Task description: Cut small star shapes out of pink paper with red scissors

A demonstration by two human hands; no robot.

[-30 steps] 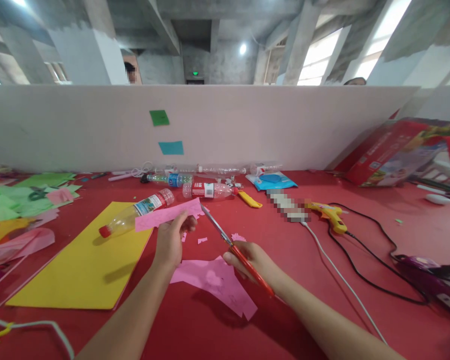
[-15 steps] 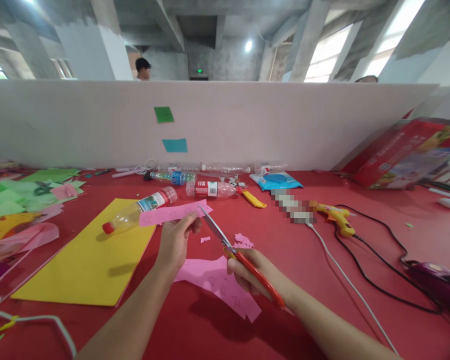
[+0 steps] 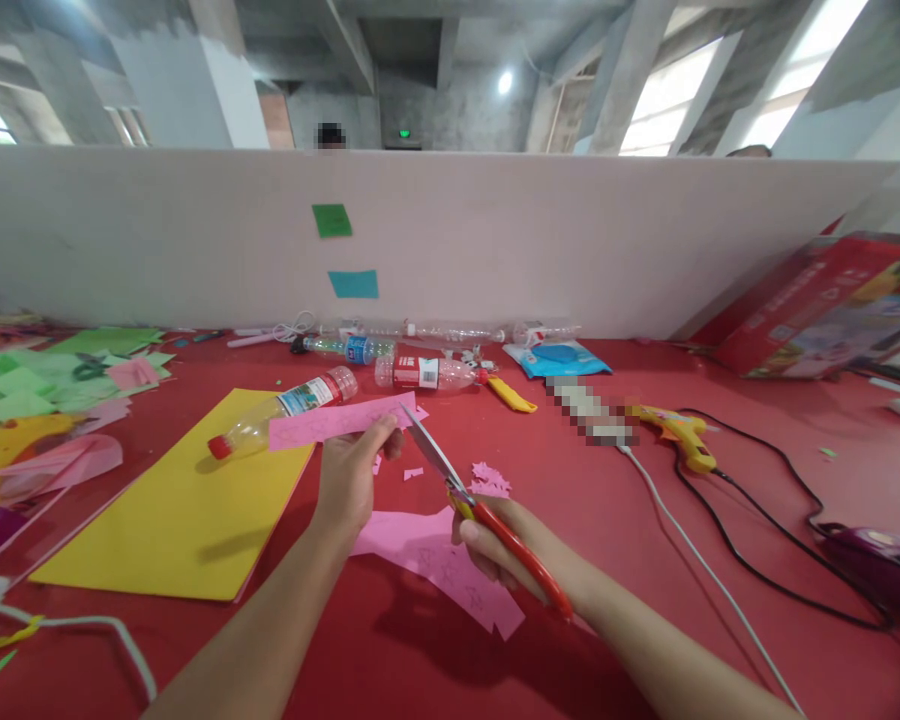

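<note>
My left hand (image 3: 356, 465) pinches a long strip of pink paper (image 3: 322, 420) near its right end, held above the table. In my right hand (image 3: 510, 545) is a pair of scissors (image 3: 510, 550) with orange-red handles, yellow inside. Their blades point up and left, and the tips meet the right end of the strip. A larger piece of pink paper (image 3: 442, 560) with drawn outlines lies on the table below my hands. Small pink cut pieces (image 3: 489, 480) rest in a pile beyond my right hand, with a scrap (image 3: 413, 474) to the left.
Yellow sheets (image 3: 157, 520) lie at left, a plastic bottle (image 3: 251, 425) on them. More bottles (image 3: 420, 373) line the white partition (image 3: 495, 240). At right are a yellow glue gun (image 3: 679, 430) with black cord, a wipes packet (image 3: 559, 357) and a red box (image 3: 817, 300). Green paper (image 3: 22, 385) heaps far left.
The view has shifted slightly, and the person beyond the partition has moved right. The strip's angle has altered a little in my left hand, with the scissor tips staying at its right end.
</note>
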